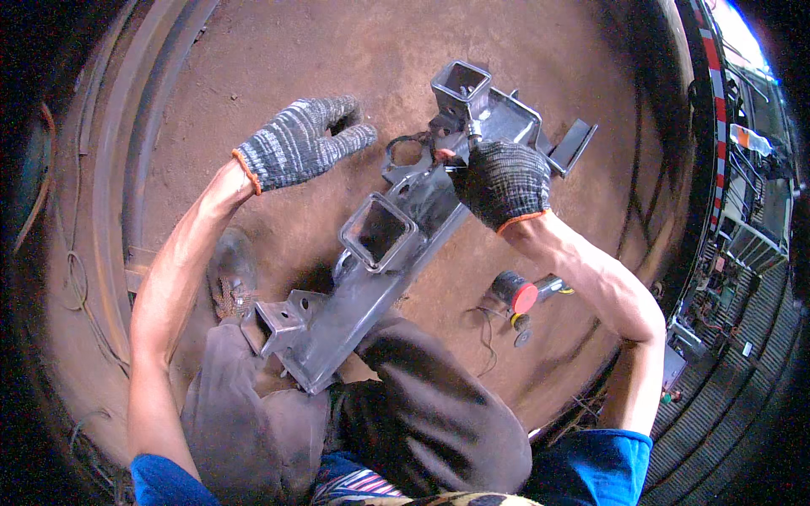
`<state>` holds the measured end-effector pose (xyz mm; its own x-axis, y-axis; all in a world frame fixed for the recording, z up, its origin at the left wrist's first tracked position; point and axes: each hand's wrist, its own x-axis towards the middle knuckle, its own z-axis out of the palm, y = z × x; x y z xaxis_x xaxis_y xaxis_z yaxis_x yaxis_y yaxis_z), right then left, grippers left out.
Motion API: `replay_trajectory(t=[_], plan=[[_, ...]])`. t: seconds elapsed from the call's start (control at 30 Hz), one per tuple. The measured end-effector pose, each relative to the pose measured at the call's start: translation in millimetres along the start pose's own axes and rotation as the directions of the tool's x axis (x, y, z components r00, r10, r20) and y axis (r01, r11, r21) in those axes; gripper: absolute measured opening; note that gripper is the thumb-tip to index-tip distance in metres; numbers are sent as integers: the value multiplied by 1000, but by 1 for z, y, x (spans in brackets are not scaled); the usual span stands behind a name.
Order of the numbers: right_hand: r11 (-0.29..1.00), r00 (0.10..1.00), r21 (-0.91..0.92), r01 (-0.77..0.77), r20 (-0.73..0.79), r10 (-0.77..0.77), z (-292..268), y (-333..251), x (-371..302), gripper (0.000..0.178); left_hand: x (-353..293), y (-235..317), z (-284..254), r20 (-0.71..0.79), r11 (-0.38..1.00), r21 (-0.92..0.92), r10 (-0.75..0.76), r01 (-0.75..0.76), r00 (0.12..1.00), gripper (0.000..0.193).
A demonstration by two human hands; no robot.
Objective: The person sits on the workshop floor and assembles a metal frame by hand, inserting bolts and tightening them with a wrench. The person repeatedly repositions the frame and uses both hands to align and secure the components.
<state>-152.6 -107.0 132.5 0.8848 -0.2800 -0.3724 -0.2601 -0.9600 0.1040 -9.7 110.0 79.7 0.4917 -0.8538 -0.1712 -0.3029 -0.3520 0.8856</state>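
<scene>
upper left: left hand (pixel 308 143), gloved, thumb parted | upper right of centre: right hand (pixel 509 181), gloved, curled against grey metal frame (pixel 342 316) | lower right of centre: red-faced black cylinder (pixel 513 289)

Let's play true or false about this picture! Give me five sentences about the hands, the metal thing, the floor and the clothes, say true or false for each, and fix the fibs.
1. The left hand wears a grey striped glove with an orange edge. True.
2. The right hand is bare. False: it wears the same kind of glove.
3. The left hand is gripping the metal frame. False: it is open and holds nothing.
4. The red disc is to the right of the metal frame, low over the brown ground. True.
5. The sleeves are yellow. False: they are blue.
</scene>
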Motion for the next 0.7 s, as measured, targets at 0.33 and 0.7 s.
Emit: replay_trajectory(t=[0.33,0.7], plan=[[-985,994,-158,-72,69,-84,52,-22,-23,45,9,-1,1,40,999,-19,-29,30,999,30],[-152,876,876,-457,473,97,30,40,-34,59,-1,-4,0,-2,998,-61,3,-3,1000,28]])
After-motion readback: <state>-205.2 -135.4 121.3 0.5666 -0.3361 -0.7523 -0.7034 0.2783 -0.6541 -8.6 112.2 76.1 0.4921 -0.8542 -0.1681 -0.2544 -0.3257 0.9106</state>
